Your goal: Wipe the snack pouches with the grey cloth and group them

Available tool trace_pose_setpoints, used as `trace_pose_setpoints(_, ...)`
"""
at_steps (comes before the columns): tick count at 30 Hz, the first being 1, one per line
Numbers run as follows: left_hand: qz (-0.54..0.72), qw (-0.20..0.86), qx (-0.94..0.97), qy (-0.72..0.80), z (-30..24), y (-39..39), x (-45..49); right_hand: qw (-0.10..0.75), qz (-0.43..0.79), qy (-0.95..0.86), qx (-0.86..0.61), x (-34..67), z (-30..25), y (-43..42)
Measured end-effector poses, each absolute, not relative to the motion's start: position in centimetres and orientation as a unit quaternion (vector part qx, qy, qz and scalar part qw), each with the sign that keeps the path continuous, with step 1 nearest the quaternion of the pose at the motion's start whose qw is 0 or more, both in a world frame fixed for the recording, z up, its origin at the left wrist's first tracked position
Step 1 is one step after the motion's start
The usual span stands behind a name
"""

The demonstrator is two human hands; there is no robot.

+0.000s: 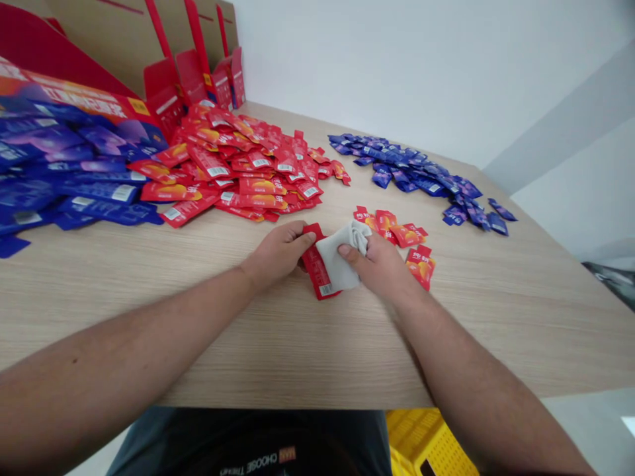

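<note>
My left hand (pixel 282 253) pinches a flat red packet (pixel 316 264) by its upper left side, thumb on top. A barcode shows at the packet's lower end. In my right hand (pixel 381 264) is a folded light grey cloth (pixel 342 258), its top bunched under the fingers and thumb. The cloth lies over the packet's right part and hides it. Just beyond my right hand are several small red-orange packets (pixel 407 235), one of them (pixel 421 266) close beside the wrist.
A large pile of red packets (pixel 248 168) lies behind my left hand. Blue packets (pixel 74 172) heap at the left, by open red cartons (pixel 163 92). More blue packets (pixel 411 165) line the back right. A yellow crate (pixel 429 439) stands below the table edge.
</note>
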State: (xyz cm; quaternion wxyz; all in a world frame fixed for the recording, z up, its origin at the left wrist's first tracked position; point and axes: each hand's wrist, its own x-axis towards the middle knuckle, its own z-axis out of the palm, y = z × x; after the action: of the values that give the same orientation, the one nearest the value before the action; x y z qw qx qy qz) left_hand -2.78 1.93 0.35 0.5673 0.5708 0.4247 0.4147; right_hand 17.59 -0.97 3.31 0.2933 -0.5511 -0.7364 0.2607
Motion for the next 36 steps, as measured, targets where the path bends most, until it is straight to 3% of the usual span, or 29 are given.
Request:
trace_pose_setpoints(5, 0.409, 0.591, 0.549, 0.427, 0.3, 1.8, -2.3, 0.294, 0.326, -0.712, -0.548, 17.9, 2.3, -0.5)
trace_pose_setpoints(11, 0.414, 0.614, 0.527, 0.416, -0.1, 2.1, -2.2, 0.368, 0.213, -0.709, -0.563, 17.6, 1.6, -0.7)
trace_pose_setpoints(15, 0.411, 0.616, 0.525, 0.419, -0.2, 2.2, -2.1, 0.384, 0.206, -0.688, -0.581, 17.2, 2.3, -1.2)
trace_pose_setpoints(23, 0.413, 0.620, 0.515, 0.424, 0.4, 2.1, -2.2, 0.331, 0.215, -0.771, -0.500, 18.1, 3.3, -1.2)
trace_pose_setpoints(29, 0.437, 0.641, 0.479, 0.411, 0.4, 2.3, -2.1, 0.239, 0.188, -0.848, -0.435, 19.1, 3.4, -1.0)
trace_pose_setpoints(36, 0.425, 0.628, 0.502, 0.417, 0.1, 2.4, -2.2, 0.305, 0.081, -0.838, -0.446, 18.3, 2.3, -0.9)
